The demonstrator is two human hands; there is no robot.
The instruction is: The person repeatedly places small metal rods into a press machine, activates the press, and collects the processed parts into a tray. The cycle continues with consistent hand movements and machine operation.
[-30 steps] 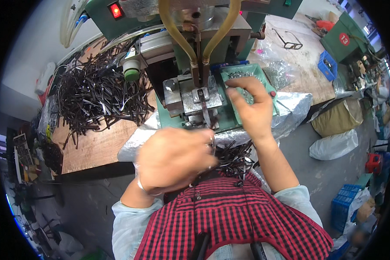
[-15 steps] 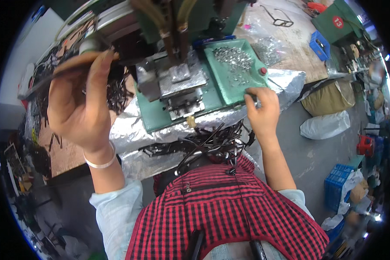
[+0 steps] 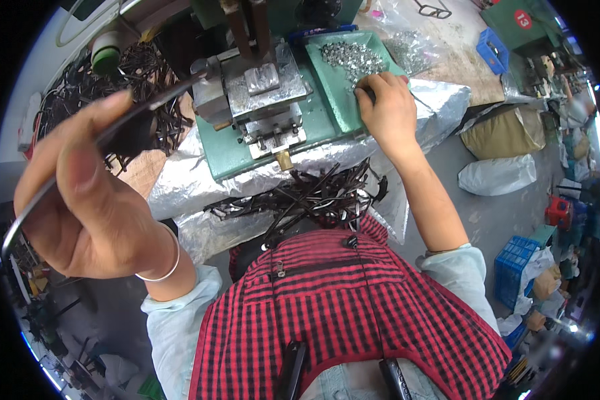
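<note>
My left hand [image 3: 97, 210], raised at the left, pinches a long thin dark eyeglass temple [image 3: 155, 105] between thumb and fingers. One end of the temple reaches toward the metal fixture [image 3: 263, 90] of a green bench machine; its bent end points down at the lower left. Over the right side of a green tray [image 3: 342, 110], my right hand [image 3: 391, 110] has its fingers curled together at the small silver metal parts [image 3: 353, 58]. Whatever lies between those fingertips is hidden.
A pile of dark temples [image 3: 313, 197] lies in front of the machine by silver foil [image 3: 187, 173]; more temples [image 3: 170, 100] are heaped at the left. An eyeglass frame [image 3: 435, 11] and a blue basket [image 3: 492, 52] are at the back right. Sacks [image 3: 503, 143] stand right.
My left hand has come nearer and lower left with the temple, which now shows lengthwise. My right hand has moved from the tray's front corner up over the metal parts. The view has shifted.
</note>
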